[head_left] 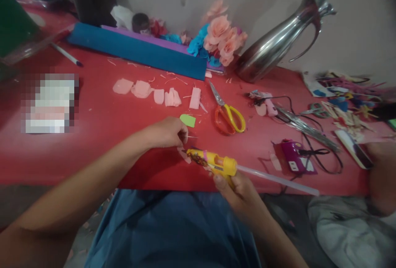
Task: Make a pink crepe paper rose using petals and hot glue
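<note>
My right hand grips a yellow glue gun, with a long translucent glue stick jutting from its back end. The nozzle points left, close to the fingers of my left hand. Those fingers are pinched on a thin pale wire that pokes out to the right. Just under them, at the nozzle tip, is a pale pink paper petal; whether my left hand touches it I cannot tell. A green paper piece lies beyond the left fingertips.
Pink petal stacks lie in a row on the red table. Scissors rest right of them. Behind are a blue box, paper flowers and a metal jug. A purple adapter trails cables; another person's arm is at right.
</note>
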A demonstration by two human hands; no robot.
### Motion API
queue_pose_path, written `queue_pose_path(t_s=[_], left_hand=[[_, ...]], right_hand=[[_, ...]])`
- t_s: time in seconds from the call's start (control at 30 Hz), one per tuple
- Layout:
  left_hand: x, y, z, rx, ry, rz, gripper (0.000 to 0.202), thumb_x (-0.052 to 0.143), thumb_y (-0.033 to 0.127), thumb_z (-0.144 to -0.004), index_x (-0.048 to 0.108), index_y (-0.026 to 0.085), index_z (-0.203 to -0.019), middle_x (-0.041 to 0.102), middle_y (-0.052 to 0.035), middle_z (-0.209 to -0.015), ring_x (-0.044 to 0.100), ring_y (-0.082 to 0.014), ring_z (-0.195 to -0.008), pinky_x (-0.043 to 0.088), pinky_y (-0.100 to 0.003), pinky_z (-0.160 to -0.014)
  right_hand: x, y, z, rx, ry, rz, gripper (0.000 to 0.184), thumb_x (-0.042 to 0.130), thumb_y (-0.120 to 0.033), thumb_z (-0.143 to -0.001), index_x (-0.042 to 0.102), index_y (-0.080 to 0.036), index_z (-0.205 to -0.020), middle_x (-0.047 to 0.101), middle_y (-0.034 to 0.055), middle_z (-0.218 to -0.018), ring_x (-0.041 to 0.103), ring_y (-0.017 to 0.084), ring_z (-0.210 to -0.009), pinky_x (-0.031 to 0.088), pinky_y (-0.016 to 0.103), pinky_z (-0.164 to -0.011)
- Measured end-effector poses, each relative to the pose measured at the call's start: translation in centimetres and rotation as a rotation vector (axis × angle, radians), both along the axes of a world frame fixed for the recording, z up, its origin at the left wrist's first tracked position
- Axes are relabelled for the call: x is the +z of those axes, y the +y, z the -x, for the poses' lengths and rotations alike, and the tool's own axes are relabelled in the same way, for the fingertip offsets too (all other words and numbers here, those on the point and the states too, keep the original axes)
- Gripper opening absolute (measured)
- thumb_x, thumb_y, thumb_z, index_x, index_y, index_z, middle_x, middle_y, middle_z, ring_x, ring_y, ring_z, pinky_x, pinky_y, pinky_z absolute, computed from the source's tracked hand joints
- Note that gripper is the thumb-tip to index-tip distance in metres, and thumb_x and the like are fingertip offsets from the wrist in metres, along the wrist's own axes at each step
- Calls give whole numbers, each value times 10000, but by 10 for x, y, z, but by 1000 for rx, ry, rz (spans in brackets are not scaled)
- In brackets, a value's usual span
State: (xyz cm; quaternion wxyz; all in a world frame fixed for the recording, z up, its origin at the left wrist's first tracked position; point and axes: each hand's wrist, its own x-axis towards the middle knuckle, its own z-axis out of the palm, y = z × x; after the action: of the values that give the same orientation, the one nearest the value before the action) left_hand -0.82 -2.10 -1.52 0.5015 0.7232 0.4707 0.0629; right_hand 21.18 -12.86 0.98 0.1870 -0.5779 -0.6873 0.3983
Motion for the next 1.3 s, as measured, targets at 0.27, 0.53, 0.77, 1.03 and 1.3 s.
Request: queue_pose_path(t_s=[0.27, 0.53, 0.77, 1.03, 1.3], left_hand=[[3, 0, 0, 0, -2, 5, 87, 621, 128, -575, 646, 167, -648, 611, 12, -624, 544, -130, -619, 345, -225, -537], [4, 0, -1, -8, 17, -17, 59, 650, 154, -569, 636, 167, -625, 591, 13, -605, 527, -120, -595, 326, -223, -522], [5, 0, -1, -23, 37, -40, 66, 611, 116, -580, 628, 170, -614, 586, 11, -605, 521, -123, -594, 324, -230, -526], [1, 0, -1, -9, 4, -31, 96, 577, 84, -574, 609, 171, -603, 592, 11, -620, 533, -125, -602, 324, -226, -524], [0, 0, 0, 0, -8, -27, 91, 574, 96, -573, 613, 172, -602, 596, 12, -618, 526, -121, -601, 322, -222, -526]], right_hand=[[-1, 2, 2, 41, -13, -3, 308, 472, -379, -873, 480, -214, -613, 436, -14, -507, 429, 139, -495, 351, 245, -465], [-2, 3, 3, 43, -34, 12, 299, 466, -384, -876, 495, -211, -634, 454, -12, -516, 470, 149, -524, 362, 246, -484], [-6, 3, 0, 6, -12, 38, 367, 465, -430, -870, 458, -214, -574, 416, -21, -469, 419, 130, -473, 315, 233, -429], [-7, 4, -2, 15, -37, 54, 358, 423, -430, -894, 485, -200, -628, 431, -22, -496, 395, 114, -459, 308, 225, -421], [-7, 4, -3, 20, -89, -3, 345, 408, -430, -900, 486, -207, -649, 419, -25, -479, 410, 125, -460, 327, 233, -439]])
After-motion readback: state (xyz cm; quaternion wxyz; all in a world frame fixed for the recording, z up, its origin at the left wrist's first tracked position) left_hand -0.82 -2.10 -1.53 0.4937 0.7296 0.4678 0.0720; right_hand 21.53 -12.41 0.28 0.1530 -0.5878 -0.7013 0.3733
